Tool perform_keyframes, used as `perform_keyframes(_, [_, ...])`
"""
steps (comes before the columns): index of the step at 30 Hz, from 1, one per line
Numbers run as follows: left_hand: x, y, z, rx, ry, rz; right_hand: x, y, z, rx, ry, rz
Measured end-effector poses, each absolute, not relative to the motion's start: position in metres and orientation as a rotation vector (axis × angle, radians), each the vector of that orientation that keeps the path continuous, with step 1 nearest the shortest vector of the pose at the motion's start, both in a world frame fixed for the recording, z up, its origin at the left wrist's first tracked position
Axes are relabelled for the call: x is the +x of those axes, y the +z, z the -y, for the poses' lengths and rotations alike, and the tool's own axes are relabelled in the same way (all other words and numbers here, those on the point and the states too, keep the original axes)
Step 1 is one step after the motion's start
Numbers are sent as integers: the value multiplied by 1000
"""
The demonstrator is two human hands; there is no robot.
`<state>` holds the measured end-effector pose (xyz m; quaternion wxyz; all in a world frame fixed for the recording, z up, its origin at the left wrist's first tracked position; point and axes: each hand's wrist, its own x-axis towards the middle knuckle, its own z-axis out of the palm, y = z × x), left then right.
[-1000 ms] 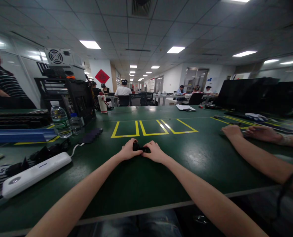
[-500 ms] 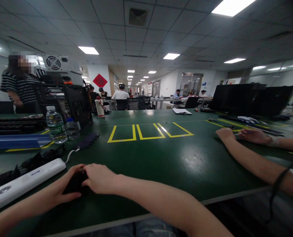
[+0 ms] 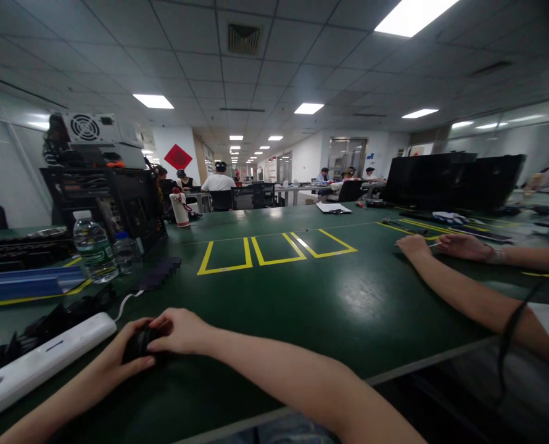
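Observation:
A dark rounded object (image 3: 137, 345), too dim to identify, sits between my two hands near the front left of the green table (image 3: 256, 308). My left hand (image 3: 124, 357) is wrapped round its left and near side, thumb toward me. From the right, my right hand (image 3: 177, 333) reaches over with its fingers closed on the object's top and right side. Just left of my hands lies a long white device (image 3: 47, 364), with a white cable (image 3: 125, 302) at its far end.
Two bottles (image 3: 94, 248) and a black computer frame (image 3: 131, 206) stand at the left. Yellow tape outlines (image 3: 226, 269) mark the middle. At the right, another person's hands (image 3: 413, 246) hold a thin item near black monitors (image 3: 450, 182). A clipboard (image 3: 334, 208) lies further back.
The view has turned and shifted slightly. More of the dark object shows between my hands, and my right-hand fingers have shifted on it. The standing person at the left is mostly hidden now.

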<state>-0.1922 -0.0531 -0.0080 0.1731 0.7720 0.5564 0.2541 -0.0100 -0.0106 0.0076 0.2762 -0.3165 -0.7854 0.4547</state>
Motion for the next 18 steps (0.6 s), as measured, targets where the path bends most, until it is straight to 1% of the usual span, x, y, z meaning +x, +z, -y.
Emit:
perform_keyframes(4, [-95, 16, 11, 2240, 718, -1242, 77, 17, -10, -990, 1304, 1852])
perform_keyframes(6, [-53, 20, -10, 2295, 703, -1080, 119, 21, -16, -1054, 1284, 1761])
perform_keyframes(9, [-7, 21, -28, 2381, 726, -933, 163, 20, -18, -1030, 1186, 1758])
perform_keyframes(14, [13, 20, -17, 2551, 844, -848, 181, 14, -3, -874, 1000, 1796])
perform_keyframes(18, [7, 17, -1, 2644, 892, -932, 176, 12, 7, -808, 1008, 1800])
